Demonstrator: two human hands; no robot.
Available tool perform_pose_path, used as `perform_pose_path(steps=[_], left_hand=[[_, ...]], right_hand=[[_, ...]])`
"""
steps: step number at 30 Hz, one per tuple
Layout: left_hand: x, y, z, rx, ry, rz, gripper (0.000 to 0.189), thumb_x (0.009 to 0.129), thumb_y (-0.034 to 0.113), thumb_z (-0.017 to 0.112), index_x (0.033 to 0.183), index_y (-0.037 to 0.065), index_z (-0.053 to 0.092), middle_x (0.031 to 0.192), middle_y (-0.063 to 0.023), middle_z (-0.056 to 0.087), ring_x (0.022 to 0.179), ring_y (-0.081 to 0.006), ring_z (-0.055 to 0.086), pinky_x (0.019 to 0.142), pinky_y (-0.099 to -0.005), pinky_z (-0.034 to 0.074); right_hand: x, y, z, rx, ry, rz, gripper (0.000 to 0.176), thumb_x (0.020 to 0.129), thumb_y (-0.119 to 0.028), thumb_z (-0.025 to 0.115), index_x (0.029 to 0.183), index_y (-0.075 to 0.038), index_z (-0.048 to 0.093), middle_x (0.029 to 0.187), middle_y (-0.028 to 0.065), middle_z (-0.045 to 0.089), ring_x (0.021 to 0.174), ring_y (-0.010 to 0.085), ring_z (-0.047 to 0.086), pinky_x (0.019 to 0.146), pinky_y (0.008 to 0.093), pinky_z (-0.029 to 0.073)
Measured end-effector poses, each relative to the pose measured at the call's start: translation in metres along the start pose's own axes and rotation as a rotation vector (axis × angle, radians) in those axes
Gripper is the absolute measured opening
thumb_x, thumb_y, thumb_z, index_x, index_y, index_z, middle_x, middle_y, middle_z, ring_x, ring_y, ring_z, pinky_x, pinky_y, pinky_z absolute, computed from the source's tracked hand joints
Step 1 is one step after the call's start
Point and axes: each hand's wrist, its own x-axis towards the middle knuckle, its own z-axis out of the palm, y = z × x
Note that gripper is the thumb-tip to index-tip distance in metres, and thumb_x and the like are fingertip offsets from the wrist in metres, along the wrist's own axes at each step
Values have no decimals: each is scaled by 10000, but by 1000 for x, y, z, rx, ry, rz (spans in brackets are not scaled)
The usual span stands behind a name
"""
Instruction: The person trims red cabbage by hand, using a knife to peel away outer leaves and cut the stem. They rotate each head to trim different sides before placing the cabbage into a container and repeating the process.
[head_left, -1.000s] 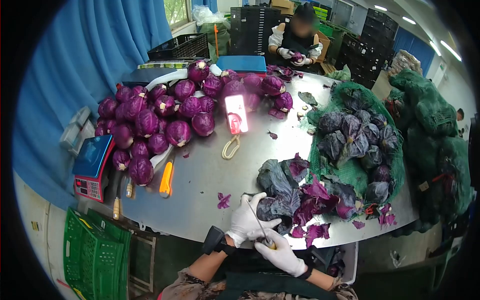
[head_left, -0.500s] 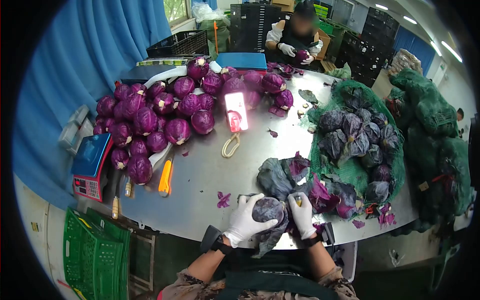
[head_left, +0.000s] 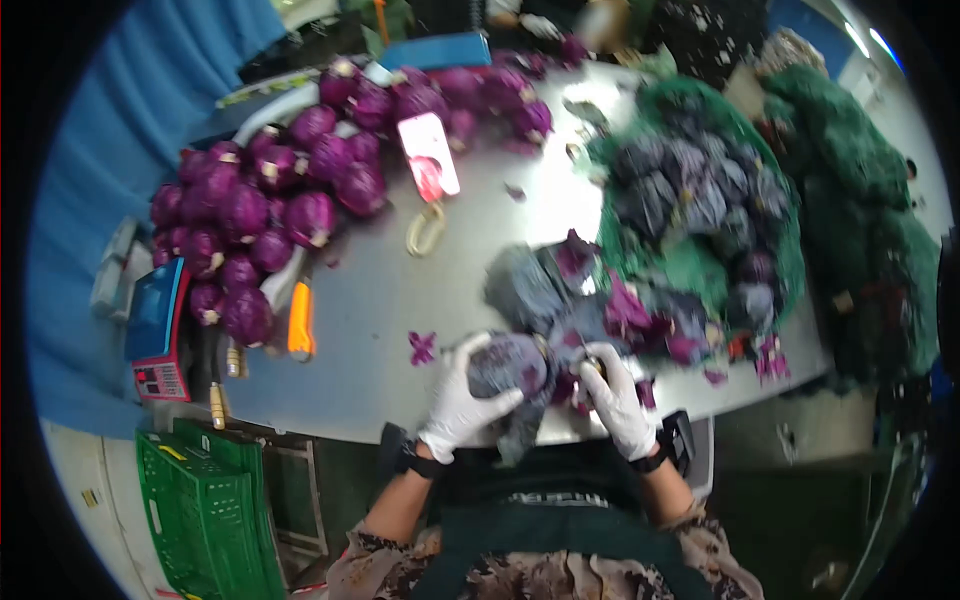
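My left hand, in a white glove, is closed around the side of a red cabbage with dull bluish-purple outer leaves. A loose leaf hangs below the cabbage toward the table's near edge. Just to the right, my gloved right hand is curled around a small handled tool that looks like a knife; its blade is blurred and mostly hidden. Large stripped leaves lie beyond both hands, and more purple leaf pieces lie to their right.
Peeled red cabbages are heaped at left, by an orange-handled cutter and a scale. A phone lies mid-table. A green net sack holds unpeeled cabbages at right. Green crates stand below. Another person's gloved hand shows at the back.
The view has tilted down and shifted, so the table contents appear higher and further left. My right hand has drawn slightly away from the cabbage, which my left hand still holds.
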Motion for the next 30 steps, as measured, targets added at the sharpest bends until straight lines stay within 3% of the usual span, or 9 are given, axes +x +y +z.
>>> perform_pose_path(steps=[2,4,7,10,11,18,21,24,30], left_hand=[[-1,0,1,-114,2,-17,855,660,360,853,1340,40,445,1278,-147,477,1206,-281,470,1053,-401,362],[-5,-5,-1,7,9,-4,862,669,358,848,1357,49,430,1293,-146,470,1216,-284,468,1052,-405,366],[-5,-3,-2,172,8,46,858,664,331,844,1360,56,424,1286,-151,474,1210,-303,473,1044,-412,375],[-4,1,-2,244,22,123,827,668,269,822,1356,53,417,1275,-162,476,1200,-324,472,1038,-422,380],[-4,3,-1,238,26,123,806,672,240,806,1351,51,416,1270,-166,477,1200,-327,469,1036,-426,383],[-3,12,3,226,39,135,769,666,200,792,1327,51,428,1269,-169,475,1198,-348,473,1021,-433,404],[-1,22,0,250,18,101,842,607,273,871,1304,50,455,1268,-174,483,1188,-353,488,1006,-432,423],[3,10,2,273,25,132,915,561,355,898,1298,38,459,1265,-183,490,1187,-352,489,1006,-433,425],[4,17,3,210,15,62,889,599,422,873,1314,77,474,1255,-192,485,1190,-372,502,991,-436,444]], right_hand=[[-18,-7,-4,-102,-91,7,197,989,-173,527,1156,-70,541,789,-3,528,636,52,497,578,225,433],[-30,8,-6,-350,-71,-109,229,984,-206,524,1160,-63,551,819,89,604,697,210,613,655,329,480],[-43,19,-5,-573,-75,-81,237,972,-254,535,1117,-68,554,839,143,631,764,324,642,669,381,494],[-46,19,-3,-615,-107,17,240,983,-221,529,1138,-38,543,809,97,570,740,219,592,682,330,458],[-46,21,-2,-625,-75,-42,257,978,-237,535,1138,-36,531,794,127,561,719,273,592,667,345,460],[-38,17,-5,-719,-67,-197,236,973,-239,535,1080,-30,515,805,170,570,733,353,592,633,397,447],[-29,2,-7,-735,-202,-61,212,972,-247,516,989,-38,482,786,214,581,763,421,588,635,471,456],[-25,-1,-7,-762,-226,-34,214,970,-252,517,1024,-47,481,782,225,597,724,426,595,603,497,445],[-15,15,-17,-886,-288,40,265,963,-300,522,1000,-46,459,658,225,587,612,437,590,529,514,454]])
